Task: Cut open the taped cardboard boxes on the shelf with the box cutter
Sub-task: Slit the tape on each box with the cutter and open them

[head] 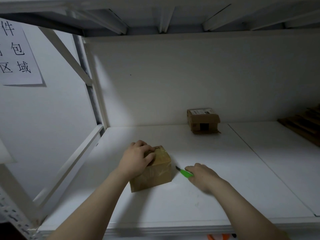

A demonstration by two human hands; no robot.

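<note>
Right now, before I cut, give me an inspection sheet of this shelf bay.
Surface: white shelf board, a seam across its right part.
Job's things: taped cardboard box near the front; labelled cardboard box by the back wall; green box cutter, blade pointing at the taped box, apart from it.
Clutter: brown stack, perhaps flattened cardboard, at the right edge; orange thing below the shelf front, unclear.
Grips: left hand grips the taped box's top; right hand holds the box cutter.
Cables: nothing seen.
Surroundings: paper sign with characters on the left wall; white rack frame; upper shelf overhead.
</note>
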